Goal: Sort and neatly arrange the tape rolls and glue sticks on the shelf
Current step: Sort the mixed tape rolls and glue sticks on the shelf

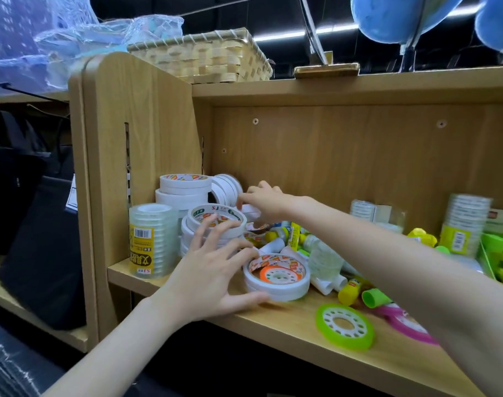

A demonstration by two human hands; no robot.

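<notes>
Hiding glue sticks (294, 239): right hand (263, 200) pinching blurred white roll (251, 211); left hand (213, 277) spread.

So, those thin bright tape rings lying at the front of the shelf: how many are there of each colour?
Green ring: 1
Pink ring: 1, partly hidden by the right arm
Orange ring: 1, lying inside the white roll
Total: 3
</notes>
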